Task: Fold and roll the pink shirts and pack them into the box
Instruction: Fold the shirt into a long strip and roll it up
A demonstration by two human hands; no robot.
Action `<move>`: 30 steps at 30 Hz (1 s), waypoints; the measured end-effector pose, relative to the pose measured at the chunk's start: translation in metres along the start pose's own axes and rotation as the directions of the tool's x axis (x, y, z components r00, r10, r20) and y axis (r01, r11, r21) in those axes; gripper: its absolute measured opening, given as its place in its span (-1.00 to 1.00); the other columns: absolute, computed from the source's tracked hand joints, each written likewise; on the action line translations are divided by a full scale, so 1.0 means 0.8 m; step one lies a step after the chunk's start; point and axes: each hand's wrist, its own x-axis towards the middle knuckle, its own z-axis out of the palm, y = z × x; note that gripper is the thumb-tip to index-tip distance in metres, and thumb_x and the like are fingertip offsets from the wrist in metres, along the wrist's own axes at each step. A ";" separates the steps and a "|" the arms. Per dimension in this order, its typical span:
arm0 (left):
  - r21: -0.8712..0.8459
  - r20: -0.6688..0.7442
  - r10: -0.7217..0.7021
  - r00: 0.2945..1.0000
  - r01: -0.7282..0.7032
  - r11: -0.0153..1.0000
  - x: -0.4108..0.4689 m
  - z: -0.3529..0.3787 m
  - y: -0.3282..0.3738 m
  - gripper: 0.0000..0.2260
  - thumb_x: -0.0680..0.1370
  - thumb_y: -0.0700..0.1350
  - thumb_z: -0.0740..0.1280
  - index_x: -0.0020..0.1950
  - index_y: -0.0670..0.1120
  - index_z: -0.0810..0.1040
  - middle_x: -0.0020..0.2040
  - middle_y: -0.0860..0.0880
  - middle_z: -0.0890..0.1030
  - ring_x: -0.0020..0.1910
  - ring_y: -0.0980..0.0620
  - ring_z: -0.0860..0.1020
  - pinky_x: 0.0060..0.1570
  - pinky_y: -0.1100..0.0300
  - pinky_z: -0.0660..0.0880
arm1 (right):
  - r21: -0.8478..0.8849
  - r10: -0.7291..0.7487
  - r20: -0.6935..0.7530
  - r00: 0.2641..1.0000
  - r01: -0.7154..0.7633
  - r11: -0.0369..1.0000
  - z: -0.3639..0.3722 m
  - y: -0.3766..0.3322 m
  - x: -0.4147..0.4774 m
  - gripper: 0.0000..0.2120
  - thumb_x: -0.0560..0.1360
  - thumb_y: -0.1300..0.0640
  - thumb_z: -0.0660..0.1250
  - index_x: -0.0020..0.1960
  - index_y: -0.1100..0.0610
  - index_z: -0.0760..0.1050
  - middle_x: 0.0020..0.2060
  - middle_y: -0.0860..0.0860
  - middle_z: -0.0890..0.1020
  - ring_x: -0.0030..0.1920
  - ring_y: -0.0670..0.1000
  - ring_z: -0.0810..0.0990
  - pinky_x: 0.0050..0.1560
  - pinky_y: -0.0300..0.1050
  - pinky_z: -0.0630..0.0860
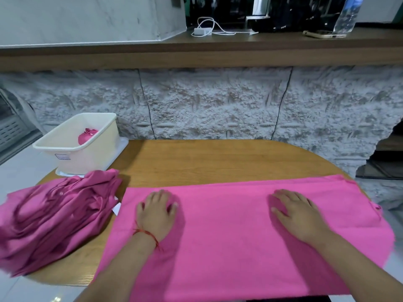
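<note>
One bright pink shirt (229,236) spread flat across the near half of the oval wooden table (207,160). Long axis left to right, far edge straight and parallel to the table's back edge, right end hanging just past the rounded rim. Collar end hard to make out from here, possibly the right, given a small tab at that corner. Left hand (157,212) palm down on the shirt's left part, fingers spread flat and pressing, nothing pinched; thin red string bracelet (148,233) on that wrist. Right hand (298,214) likewise on the right part, fingers straight and splayed, pointing away from the body. Count: one shirt laid out, one rolled shirt (87,136) in a darker pink inside the box (87,158), one crumpled heap of darker pink shirts (54,216) at the table's left end, just beside the spread shirt. One cream plastic box, far left corner of the table, well apart from both hands. Behind the table a rough grey stone-textured wall (218,101), above it a wooden counter (196,55) with one white charger and cable (204,30), one phone (325,34), one clear bottle (349,14). Pale tiled floor (19,171) at left.
</note>
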 end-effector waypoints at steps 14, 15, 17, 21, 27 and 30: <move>-0.139 -0.127 -0.284 0.950 0.266 0.954 0.054 -0.025 -0.119 -0.73 0.64 -0.19 0.24 0.28 -0.04 0.62 0.24 -0.22 0.54 0.20 -0.30 0.46 0.20 -0.16 0.45 | 0.235 -0.050 -0.116 0.992 0.076 0.969 0.025 -0.106 0.105 -0.80 0.61 0.01 0.37 0.21 -0.14 0.64 0.16 -0.14 0.62 0.22 0.01 0.52 0.33 0.06 0.40; -0.123 -0.146 -0.286 0.947 0.269 0.955 0.053 -0.021 -0.117 -0.75 0.64 -0.20 0.23 0.27 -0.06 0.60 0.23 -0.21 0.54 0.20 -0.29 0.45 0.15 -0.16 0.46 | 0.231 -0.049 -0.108 0.993 0.073 0.970 0.023 -0.101 0.108 -0.86 0.59 -0.01 0.38 0.13 -0.15 0.63 0.12 -0.15 0.62 0.20 0.01 0.52 0.30 0.06 0.40; -0.105 -0.175 -0.286 0.942 0.271 0.957 0.054 -0.015 -0.117 -0.79 0.64 -0.19 0.22 0.23 -0.08 0.57 0.20 -0.20 0.54 0.19 -0.27 0.46 0.12 -0.16 0.47 | 0.207 -0.075 -0.061 0.995 0.086 0.975 0.017 -0.089 0.114 -0.96 0.58 -0.06 0.39 0.03 -0.17 0.58 0.06 -0.18 0.59 0.17 0.00 0.50 0.27 0.04 0.37; -0.136 -0.196 -0.299 0.934 0.277 0.951 0.061 -0.006 -0.125 -0.87 0.66 -0.17 0.22 0.16 -0.08 0.52 0.18 -0.18 0.54 0.18 -0.27 0.45 0.16 -0.18 0.44 | 0.165 -0.166 -0.005 0.986 0.165 0.972 0.007 -0.072 0.121 -0.96 0.64 -0.06 0.33 0.03 -0.13 0.53 0.05 -0.16 0.59 0.13 -0.01 0.50 0.22 0.04 0.42; -0.196 -0.257 -0.312 0.915 0.266 0.944 0.064 0.003 -0.130 -0.91 0.66 -0.22 0.21 0.09 -0.14 0.50 0.11 -0.22 0.56 0.11 -0.30 0.46 0.15 -0.21 0.40 | 0.292 -0.193 0.005 0.981 0.183 0.939 -0.003 -0.072 0.140 -0.88 0.69 -0.06 0.26 -0.01 -0.09 0.47 -0.19 -0.16 0.65 -0.15 -0.07 0.59 -0.19 -0.07 0.43; -0.221 -0.262 -0.325 0.909 0.272 0.937 0.066 0.004 -0.130 -0.91 0.66 -0.25 0.20 0.07 -0.17 0.50 0.11 -0.24 0.55 0.11 -0.31 0.46 0.16 -0.22 0.38 | 0.264 -0.197 0.023 0.980 0.184 0.947 -0.002 -0.070 0.151 -0.85 0.70 -0.11 0.23 -0.03 -0.13 0.43 -0.25 -0.17 0.61 -0.20 -0.16 0.55 -0.28 -0.10 0.38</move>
